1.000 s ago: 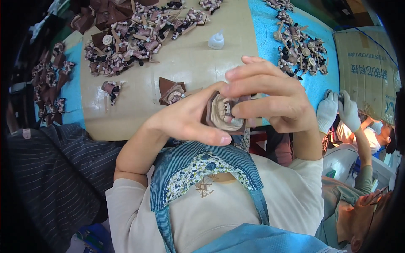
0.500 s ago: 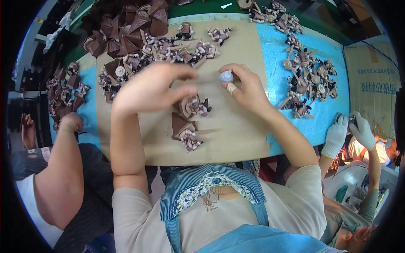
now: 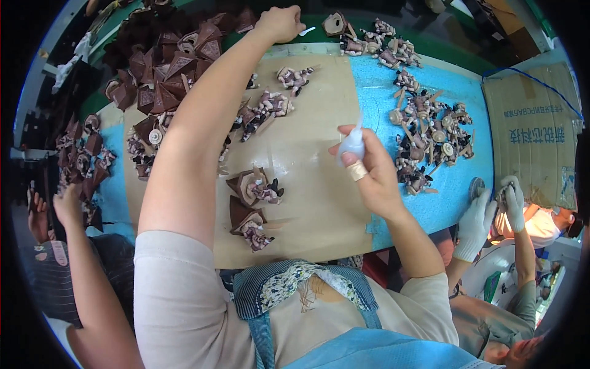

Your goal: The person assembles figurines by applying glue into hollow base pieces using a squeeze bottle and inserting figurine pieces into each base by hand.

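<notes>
My right hand (image 3: pixel 375 175) is wrapped round a small translucent squeeze bottle (image 3: pixel 351 146), whose thin nozzle points up. A tan wrap covers its thumb. My left arm stretches to the far edge, where my left hand (image 3: pixel 279 24) has its fingers curled together beside a small white piece (image 3: pixel 308 31) on the green surface. What those fingers hold, if anything, is hidden. On the tan board in front of me lie two brown angular pieces (image 3: pixel 244 214), each with a small painted figurine (image 3: pixel 255 234) against it.
Brown angular parts (image 3: pixel 166 67) are heaped at the far left. More figurines (image 3: pixel 433 132) cover the blue mat at right, beside a cardboard box (image 3: pixel 534 135). A co-worker's gloved hands (image 3: pixel 476 224) work at right; another person's arm (image 3: pixel 92 264) is at left.
My left hand has gone from above the board's middle to the far green surface. The bottle in my right hand has turned so its nozzle shows upward. The whole view has shifted slightly.
</notes>
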Demonstrator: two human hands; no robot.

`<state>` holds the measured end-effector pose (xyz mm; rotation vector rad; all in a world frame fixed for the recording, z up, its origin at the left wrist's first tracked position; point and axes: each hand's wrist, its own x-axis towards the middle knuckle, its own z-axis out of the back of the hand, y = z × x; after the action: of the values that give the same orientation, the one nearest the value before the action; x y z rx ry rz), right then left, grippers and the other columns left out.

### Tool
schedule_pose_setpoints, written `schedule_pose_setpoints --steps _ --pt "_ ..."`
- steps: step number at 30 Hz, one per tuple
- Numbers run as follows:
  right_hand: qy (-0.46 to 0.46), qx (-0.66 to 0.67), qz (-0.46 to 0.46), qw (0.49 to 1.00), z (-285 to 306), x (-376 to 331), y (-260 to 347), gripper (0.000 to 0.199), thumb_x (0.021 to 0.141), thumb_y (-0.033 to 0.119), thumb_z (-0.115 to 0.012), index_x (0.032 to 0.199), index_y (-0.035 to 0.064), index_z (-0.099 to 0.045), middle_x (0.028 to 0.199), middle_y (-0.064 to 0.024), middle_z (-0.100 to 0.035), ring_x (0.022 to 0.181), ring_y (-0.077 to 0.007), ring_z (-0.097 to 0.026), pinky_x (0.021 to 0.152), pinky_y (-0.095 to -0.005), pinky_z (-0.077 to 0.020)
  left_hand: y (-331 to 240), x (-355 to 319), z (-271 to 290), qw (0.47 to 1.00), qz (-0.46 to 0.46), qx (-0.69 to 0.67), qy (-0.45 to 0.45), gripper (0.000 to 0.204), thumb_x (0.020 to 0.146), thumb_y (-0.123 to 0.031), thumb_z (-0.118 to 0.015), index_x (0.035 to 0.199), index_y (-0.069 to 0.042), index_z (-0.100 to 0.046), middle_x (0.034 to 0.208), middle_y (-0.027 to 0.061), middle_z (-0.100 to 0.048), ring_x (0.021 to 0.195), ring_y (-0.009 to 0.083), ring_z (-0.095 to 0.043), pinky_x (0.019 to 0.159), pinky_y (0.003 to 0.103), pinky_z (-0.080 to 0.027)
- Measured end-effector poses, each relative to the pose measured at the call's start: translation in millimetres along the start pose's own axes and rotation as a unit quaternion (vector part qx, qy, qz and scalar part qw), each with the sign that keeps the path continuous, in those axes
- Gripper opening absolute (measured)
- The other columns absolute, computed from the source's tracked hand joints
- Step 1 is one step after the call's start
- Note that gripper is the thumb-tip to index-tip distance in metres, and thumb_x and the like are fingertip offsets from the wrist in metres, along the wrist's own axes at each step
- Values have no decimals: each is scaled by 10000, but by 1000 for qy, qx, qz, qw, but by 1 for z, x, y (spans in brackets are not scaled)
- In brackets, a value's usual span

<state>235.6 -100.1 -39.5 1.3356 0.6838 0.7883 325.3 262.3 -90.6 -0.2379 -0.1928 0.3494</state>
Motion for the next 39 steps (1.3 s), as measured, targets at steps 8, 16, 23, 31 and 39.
schedule_pose_setpoints --steps 8,16,23,31,39 --pt "-79 95 80 989 22 -14 26 407 924 116 -573 1279 -25 -433 1097 -86 -516 862 -137 -602 782 -265 -487 -97 -145 113 940 -24 -337 -42 636 740 -214 -751 1283 -39 -470 1022 122 -620 968 179 -602 857 306 -475" --pt "-26 -7 192 981 27 -51 70 331 825 132 -717 1068 -38 -569 1021 -107 -605 866 -171 -605 759 -297 -487 -172 -323 113 731 36 -681 35 685 692 -113 -808 1220 -13 -384 1088 81 -565 1014 135 -555 891 292 -454" --pt "20 -234 267 935 6 -76 101 299 679 117 -764 917 -10 -634 840 -134 -676 725 -275 -638 673 -348 -466 -181 -365 91 659 52 -747 64 713 701 -64 -800 1259 -26 -358 1108 65 -545 1030 122 -532 894 284 -441" --pt "43 -318 331 887 -8 -78 111 243 696 108 -728 901 14 -638 815 -113 -676 667 -232 -620 571 -333 -372 -184 -372 88 626 60 -774 71 689 687 -76 -814 1226 -25 -389 1089 57 -554 1016 109 -529 881 277 -438" --pt "69 -342 351 869 -7 -76 110 199 739 113 -673 905 11 -632 794 -104 -666 613 -209 -586 557 -327 -336 -182 -373 86 637 47 -767 70 689 688 -68 -807 1224 -21 -377 1082 59 -554 1009 107 -527 873 273 -435"
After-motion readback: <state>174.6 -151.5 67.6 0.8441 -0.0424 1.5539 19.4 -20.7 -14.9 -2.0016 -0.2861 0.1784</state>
